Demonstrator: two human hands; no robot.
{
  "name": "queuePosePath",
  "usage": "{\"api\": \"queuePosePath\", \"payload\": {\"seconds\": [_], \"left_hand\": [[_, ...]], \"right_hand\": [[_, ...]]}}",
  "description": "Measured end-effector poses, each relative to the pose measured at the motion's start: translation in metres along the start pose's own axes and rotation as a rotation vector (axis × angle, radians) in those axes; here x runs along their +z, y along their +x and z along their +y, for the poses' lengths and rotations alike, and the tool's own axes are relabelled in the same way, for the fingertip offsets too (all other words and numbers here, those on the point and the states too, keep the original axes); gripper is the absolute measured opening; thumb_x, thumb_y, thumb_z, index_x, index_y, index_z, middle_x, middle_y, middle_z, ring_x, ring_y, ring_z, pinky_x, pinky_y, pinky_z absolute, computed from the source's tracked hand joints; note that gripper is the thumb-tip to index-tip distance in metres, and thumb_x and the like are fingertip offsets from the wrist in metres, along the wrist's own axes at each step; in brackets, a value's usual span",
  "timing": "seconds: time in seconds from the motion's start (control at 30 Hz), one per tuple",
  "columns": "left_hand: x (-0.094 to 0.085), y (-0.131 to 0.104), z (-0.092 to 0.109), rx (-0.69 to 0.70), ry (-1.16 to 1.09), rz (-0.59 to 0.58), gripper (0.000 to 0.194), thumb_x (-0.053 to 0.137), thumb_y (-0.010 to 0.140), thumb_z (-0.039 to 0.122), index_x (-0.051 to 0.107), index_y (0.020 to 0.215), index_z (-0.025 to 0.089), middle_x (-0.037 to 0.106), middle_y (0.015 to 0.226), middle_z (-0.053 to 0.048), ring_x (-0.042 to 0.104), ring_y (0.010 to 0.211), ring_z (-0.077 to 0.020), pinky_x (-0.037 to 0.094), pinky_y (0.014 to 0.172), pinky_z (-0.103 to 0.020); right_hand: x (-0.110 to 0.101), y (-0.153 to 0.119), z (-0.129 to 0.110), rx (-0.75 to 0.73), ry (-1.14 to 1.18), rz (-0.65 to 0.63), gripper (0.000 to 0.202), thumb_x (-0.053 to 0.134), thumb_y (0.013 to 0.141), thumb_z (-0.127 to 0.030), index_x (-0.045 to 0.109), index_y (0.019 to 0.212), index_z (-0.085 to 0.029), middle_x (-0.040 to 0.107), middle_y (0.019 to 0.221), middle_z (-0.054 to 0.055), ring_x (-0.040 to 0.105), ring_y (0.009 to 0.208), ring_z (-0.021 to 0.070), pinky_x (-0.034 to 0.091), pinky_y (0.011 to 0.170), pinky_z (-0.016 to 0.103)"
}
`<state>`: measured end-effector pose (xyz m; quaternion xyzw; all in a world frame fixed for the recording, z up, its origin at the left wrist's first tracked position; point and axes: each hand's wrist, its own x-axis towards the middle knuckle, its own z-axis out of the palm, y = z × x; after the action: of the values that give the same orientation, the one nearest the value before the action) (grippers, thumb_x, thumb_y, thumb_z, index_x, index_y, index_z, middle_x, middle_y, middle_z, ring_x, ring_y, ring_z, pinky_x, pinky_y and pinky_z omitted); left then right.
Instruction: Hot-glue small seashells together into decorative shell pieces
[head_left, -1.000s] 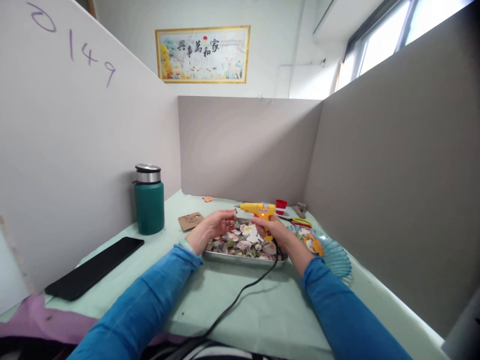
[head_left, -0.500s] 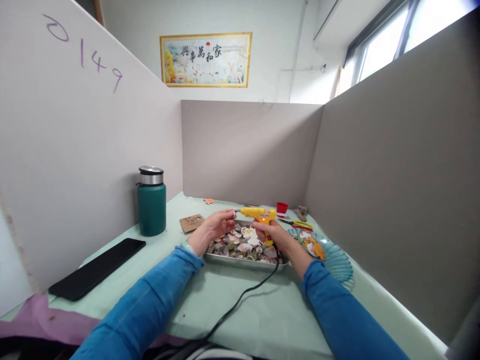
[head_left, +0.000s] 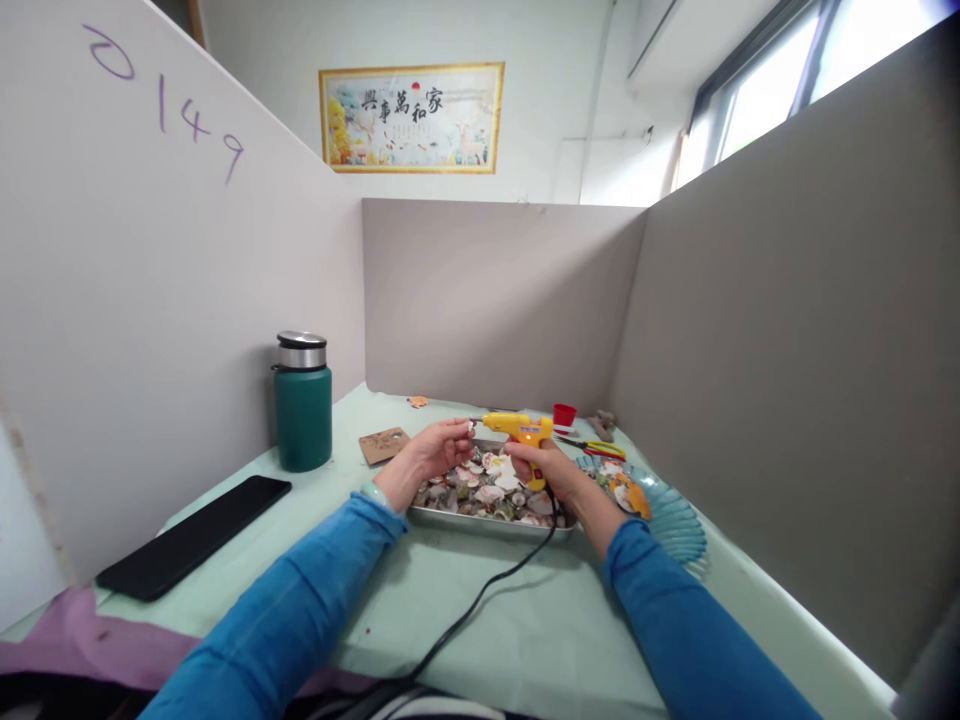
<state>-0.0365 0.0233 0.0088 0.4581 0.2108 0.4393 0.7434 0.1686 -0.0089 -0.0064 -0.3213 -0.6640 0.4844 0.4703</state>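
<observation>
My right hand (head_left: 546, 466) is wrapped round the grip of a yellow hot glue gun (head_left: 517, 428), whose nozzle points left. At that nozzle, my left hand (head_left: 441, 448) pinches a small whitish piece (head_left: 472, 427), too small to name for certain; it looks like a bit of shell. Both hands are above a metal tray (head_left: 480, 524) heaped with seashells (head_left: 491, 492). From the glue gun's grip a black cord (head_left: 480, 598) runs down over the tray's rim and across the table towards me.
Right of the tray lies a blue scalloped plate (head_left: 679, 520) with shells. Behind are yellow-handled pliers (head_left: 604, 450) and a red cup (head_left: 564, 417). On the left are a brown card (head_left: 381, 446), a green flask (head_left: 304, 420) and a black flat object (head_left: 195, 535). Grey partitions (head_left: 502, 300) enclose the table.
The small piece in my left fingers has turned or shifted slightly at the nozzle. My right hand and the glue gun are almost where they were.
</observation>
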Motion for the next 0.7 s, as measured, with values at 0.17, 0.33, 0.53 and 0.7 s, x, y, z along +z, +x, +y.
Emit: {"api": "queuePosePath", "payload": {"seconds": [0.17,0.33,0.53,0.7], "left_hand": [[0.0021,-0.0005,0.0001,0.003,0.003,0.022,0.013,0.064,0.070,0.011,0.055,0.079,0.012,0.051,0.059,0.002,0.050,0.048,-0.0068,0.043,0.053,-0.022],[-0.0020,0.0023,-0.0024,-0.011,0.023,-0.006,0.016,0.065,0.070,0.012,0.055,0.082,0.013,0.052,0.060,0.002,0.052,0.049,-0.0076,0.043,0.053,-0.022],[-0.0020,0.0022,-0.0012,-0.007,0.025,0.004,0.016,0.064,0.071,0.011,0.054,0.084,0.014,0.051,0.059,0.002,0.052,0.048,-0.0080,0.044,0.053,-0.022],[-0.0018,-0.0004,0.0009,0.013,0.034,-0.017,0.018,0.067,0.070,0.014,0.054,0.083,0.013,0.050,0.058,0.002,0.051,0.048,-0.0082,0.041,0.049,-0.021]], "right_hand": [[0.0000,-0.0004,0.0013,-0.017,-0.047,0.018,0.030,0.061,0.073,-0.040,0.048,0.058,-0.017,0.042,0.043,-0.005,0.036,0.040,0.0068,0.028,0.043,0.022],[0.0003,-0.0046,0.0010,0.012,0.027,-0.004,0.023,0.064,0.070,-0.037,0.052,0.070,-0.017,0.039,0.045,-0.008,0.033,0.040,0.0061,0.029,0.042,0.022],[-0.0012,-0.0053,0.0047,0.031,-0.009,0.009,0.022,0.063,0.071,-0.038,0.054,0.073,-0.017,0.040,0.046,-0.007,0.034,0.040,0.0063,0.029,0.042,0.021],[-0.0002,-0.0050,0.0055,0.017,-0.033,0.035,0.025,0.063,0.071,-0.040,0.053,0.072,-0.017,0.040,0.046,-0.007,0.035,0.041,0.0064,0.029,0.042,0.021]]}}
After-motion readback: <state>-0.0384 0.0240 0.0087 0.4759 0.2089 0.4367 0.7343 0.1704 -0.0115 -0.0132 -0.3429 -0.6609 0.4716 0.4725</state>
